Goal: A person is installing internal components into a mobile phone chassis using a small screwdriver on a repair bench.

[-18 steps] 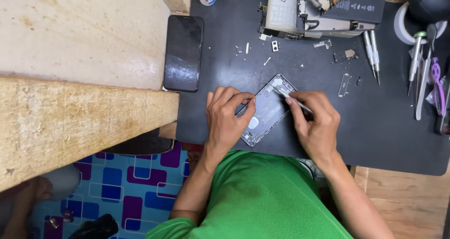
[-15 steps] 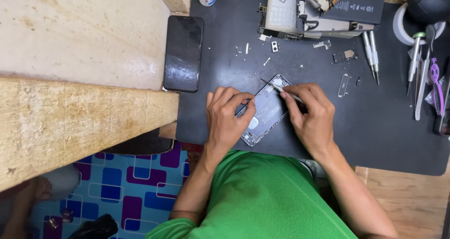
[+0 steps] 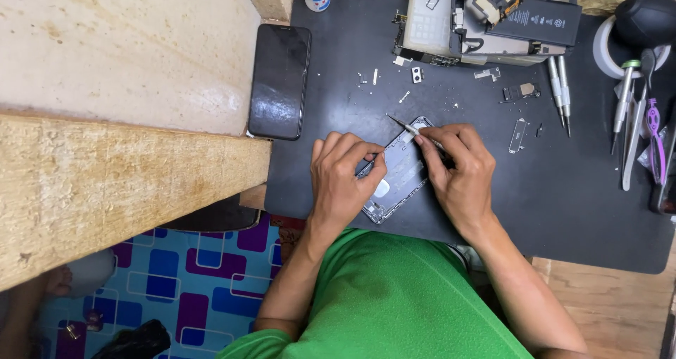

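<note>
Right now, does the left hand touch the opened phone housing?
Touching. The head view shows the left hand resting on the opened phone housing, with its fingers pressed on the left edge.

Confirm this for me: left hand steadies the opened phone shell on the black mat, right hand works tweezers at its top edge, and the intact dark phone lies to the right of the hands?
Not quite. The head view shows the intact dark phone to the left of the hands, by the wooden bench. The rest holds: left hand steadies the opened phone shell on the black mat, right hand works tweezers.

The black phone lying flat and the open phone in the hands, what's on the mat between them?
In the head view, only bare black mat lies between the black phone and the open phone. The left hand rests on the open phone's near side.
</note>
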